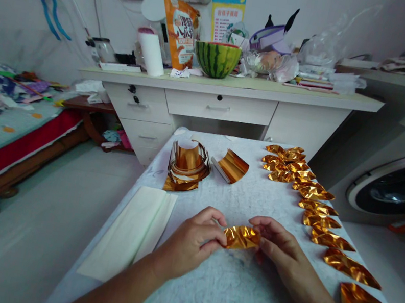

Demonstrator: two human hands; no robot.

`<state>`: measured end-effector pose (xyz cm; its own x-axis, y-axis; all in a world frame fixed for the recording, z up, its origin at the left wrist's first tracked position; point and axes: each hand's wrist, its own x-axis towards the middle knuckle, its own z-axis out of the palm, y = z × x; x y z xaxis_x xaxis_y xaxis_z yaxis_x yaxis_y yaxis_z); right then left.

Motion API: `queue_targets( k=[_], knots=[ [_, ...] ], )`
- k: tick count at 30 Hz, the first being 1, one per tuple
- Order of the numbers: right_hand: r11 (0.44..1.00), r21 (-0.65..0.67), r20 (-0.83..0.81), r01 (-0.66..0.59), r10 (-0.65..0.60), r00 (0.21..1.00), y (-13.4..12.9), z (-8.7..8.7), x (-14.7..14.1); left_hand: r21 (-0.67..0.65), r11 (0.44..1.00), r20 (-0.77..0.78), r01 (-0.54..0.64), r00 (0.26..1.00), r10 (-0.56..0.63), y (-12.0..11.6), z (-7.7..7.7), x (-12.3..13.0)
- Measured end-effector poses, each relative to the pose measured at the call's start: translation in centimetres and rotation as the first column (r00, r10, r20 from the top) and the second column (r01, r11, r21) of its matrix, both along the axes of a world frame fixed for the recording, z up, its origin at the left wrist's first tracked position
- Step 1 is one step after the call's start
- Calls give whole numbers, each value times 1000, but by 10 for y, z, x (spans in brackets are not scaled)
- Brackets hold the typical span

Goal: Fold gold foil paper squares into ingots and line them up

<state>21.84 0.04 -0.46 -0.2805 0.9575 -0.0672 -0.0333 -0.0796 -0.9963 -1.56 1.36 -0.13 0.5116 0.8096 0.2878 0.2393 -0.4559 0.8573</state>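
Crinkled gold foil (pixel 242 238) was pinched at opposite ends by the left hand (pixel 191 242) and right hand (pixel 281 247), seemingly for control; twisted foil pieces (pixel 354 268) were ranged aside, presumably for room.

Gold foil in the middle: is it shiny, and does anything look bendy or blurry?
In the head view, bright glints streak the gold foil between the left hand and right hand; in the head view, the washing machine looks slanted and stretched at the right edge; in the head view, small print on the wall poster is too soft to read.
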Motion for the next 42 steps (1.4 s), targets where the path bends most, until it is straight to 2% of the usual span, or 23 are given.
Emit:
queue_targets(
  k=[3, 6, 9, 12, 14, 17, 20, 22, 26, 31, 36, 42],
  knots=[
    [997, -66, 36, 46, -43, 998, -2, -1, -1, 157, 987, -128, 33, 992, -13, -3, -2, 1],
    [997, -73, 82, 28, -22, 996, -4, 0, -1, 268, 963, -238, 28, 971, 38, -4, -4, 2],
    [999, -33, 65, 13, -11, 998, -4, 1, -4, 350, 937, -331, 7, 936, 117, -4, -5, 3],
    [998, 45, 166, 34, -41, 985, -3, 0, -9, 385, 923, -377, 9, 914, 149, -4, -5, 4],
    [992, 93, 241, 81, -102, 965, -2, -3, -12, 358, 933, -370, 28, 922, 115, -6, -2, 4],
    [977, 169, 334, 130, -181, 925, -1, -8, -14, 287, 957, -275, 32, 960, 50, -10, 4, 3],
    [958, 247, 444, 147, -247, 862, -2, -9, -16, 182, 979, -188, -96, 973, 131, -13, 7, 4],
    [945, 293, 488, 146, -279, 827, -4, -9, -18, 104, 980, -214, -169, 958, 188, -13, 6, 5],
    [928, 359, 521, 104, -291, 802, -8, -6, -24, 14, 975, -284, -220, 934, 215, -10, 3, 11],
    [892, 448, 553, 64, -333, 764, -9, -6, -28, -16, 974, -259, -227, 942, 215, -9, 0, 16],
    [886, 462, 549, 49, -329, 768, -10, -6, -27, -25, 981, -229, -195, 956, 184, -10, 0, 16],
    [870, 492, 563, -25, -296, 772, -12, -3, -27, -18, 973, -250, -231, 943, 219, -7, -2, 17]
  ],
)
